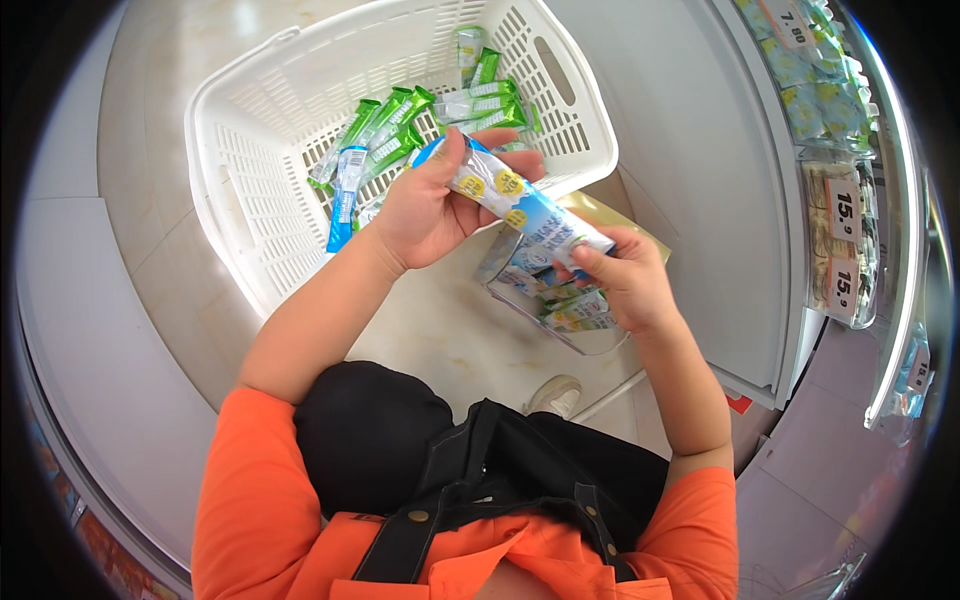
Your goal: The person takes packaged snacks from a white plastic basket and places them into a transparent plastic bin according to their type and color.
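Note:
A long blue and white packet (520, 205) with yellow round spots is stretched between my two hands, tilted down to the right. My left hand (432, 205) is closed around its upper end, thumb on top and fingers underneath. At the lower end, my right hand (630, 280) pinches the packet. Below and beyond it stands a white slotted plastic basket (250, 150), with several green and white packets (480, 105) and a blue and white packet (346, 200) lying inside. Partly covered by my right hand and the packet, a clear-sided box (515, 295) contains more blue and green packets.
A white cabinet front (680, 150) rises to the right of the basket. Farther right, a shelf edge (905, 250) carries hanging packs with price tags. A pale low unit (100, 310) runs along the left. My shoe (556, 396) is on the tiled floor near the box.

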### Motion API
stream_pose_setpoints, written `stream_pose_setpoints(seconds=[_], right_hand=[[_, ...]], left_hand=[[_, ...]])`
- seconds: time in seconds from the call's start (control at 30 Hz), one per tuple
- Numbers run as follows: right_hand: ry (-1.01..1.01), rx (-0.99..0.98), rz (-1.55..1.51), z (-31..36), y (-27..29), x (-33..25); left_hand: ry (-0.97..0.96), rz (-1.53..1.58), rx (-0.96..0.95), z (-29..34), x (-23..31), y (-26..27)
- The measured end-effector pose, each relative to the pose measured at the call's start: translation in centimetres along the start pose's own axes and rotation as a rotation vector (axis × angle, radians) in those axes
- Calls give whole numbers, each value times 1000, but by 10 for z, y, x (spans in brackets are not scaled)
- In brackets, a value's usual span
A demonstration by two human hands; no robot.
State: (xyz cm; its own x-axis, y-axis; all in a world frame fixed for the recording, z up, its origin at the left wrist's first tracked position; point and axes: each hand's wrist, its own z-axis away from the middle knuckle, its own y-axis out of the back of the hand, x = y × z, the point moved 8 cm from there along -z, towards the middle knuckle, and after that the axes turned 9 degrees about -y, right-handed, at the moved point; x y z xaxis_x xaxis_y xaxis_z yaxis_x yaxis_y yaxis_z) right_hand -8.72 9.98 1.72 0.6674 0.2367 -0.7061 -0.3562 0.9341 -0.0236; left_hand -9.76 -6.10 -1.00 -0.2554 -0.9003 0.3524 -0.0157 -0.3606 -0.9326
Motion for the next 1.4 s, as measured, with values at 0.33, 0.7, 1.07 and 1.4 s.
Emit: stream_pose_setpoints(seconds=[0.33,0.7,1.07,1.4], right_hand=[[53,186,1221,56,52,-23],[343,336,1569,-34,8,82],[161,481,1669,-41,14,77],[220,537,1650,41,46,19]], left_hand=[[-12,-76,73,-2,10,23],[15,-253,177,2,8,34],[-6,-452,365,8,41,51],[415,-2155,368,-7,112,162]])
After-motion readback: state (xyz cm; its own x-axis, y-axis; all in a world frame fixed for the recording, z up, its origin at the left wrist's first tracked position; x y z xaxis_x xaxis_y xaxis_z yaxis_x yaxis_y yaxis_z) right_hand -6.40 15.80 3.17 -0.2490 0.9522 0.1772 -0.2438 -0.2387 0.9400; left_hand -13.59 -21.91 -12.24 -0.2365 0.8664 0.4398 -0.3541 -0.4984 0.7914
